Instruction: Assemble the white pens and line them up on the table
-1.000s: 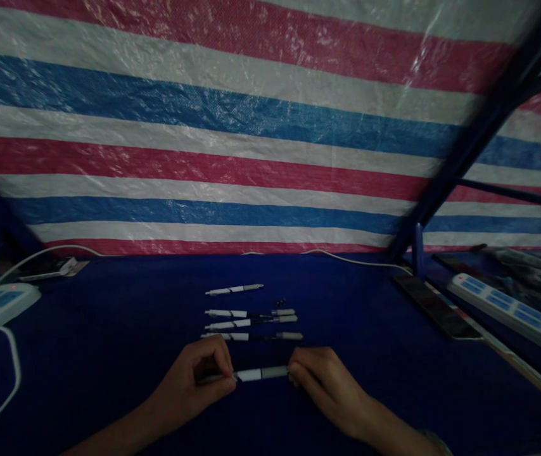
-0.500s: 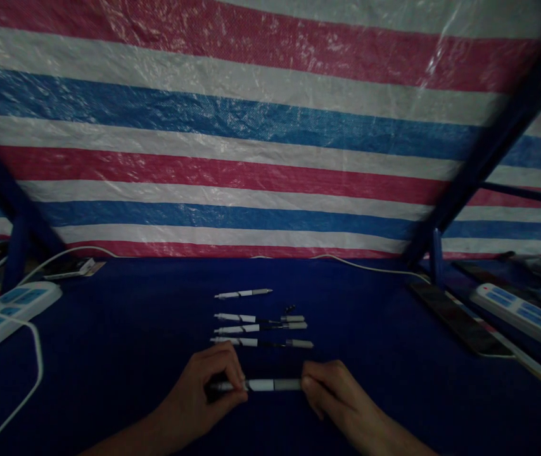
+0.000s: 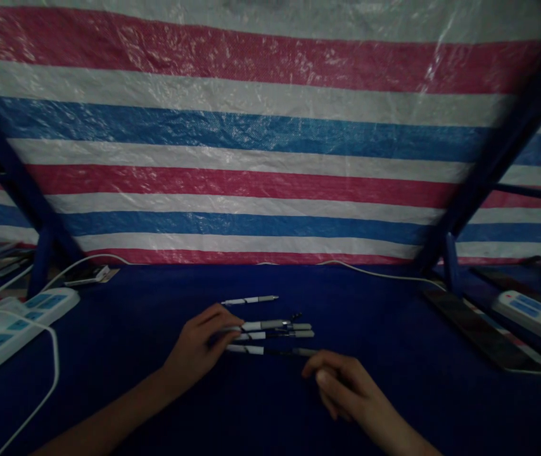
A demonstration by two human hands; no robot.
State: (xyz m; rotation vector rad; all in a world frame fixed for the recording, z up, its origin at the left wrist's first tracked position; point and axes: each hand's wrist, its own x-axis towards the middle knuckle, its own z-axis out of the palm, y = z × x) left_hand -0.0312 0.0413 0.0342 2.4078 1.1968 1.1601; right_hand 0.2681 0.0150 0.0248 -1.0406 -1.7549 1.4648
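My left hand (image 3: 198, 340) is shut on a white-and-grey pen (image 3: 263, 325), its fingertips at the pen's left end, and this pen lies across the upper pens of a loose row. Below it, the lowest pen of that row (image 3: 268, 350) runs close to my left fingers. My right hand (image 3: 344, 386) sits just below that pen's right end, its fingers curled and nothing visible in them. A thin lone pen (image 3: 250, 299) lies farther out, and a small dark part (image 3: 296, 315) sits near the row's right end.
Everything lies on a dark blue cloth-covered table (image 3: 109, 342). White power strips stand at left (image 3: 16, 332) and right (image 3: 534, 315), with white cables nearby. A dark flat slab (image 3: 479, 332) lies at right. A striped plastic tarp (image 3: 251, 158) and blue metal frame (image 3: 489, 152) stand behind.
The pen held between both hands has moved forward onto the row in my left hand. My right hand has let go of it and dropped back to the lower right.
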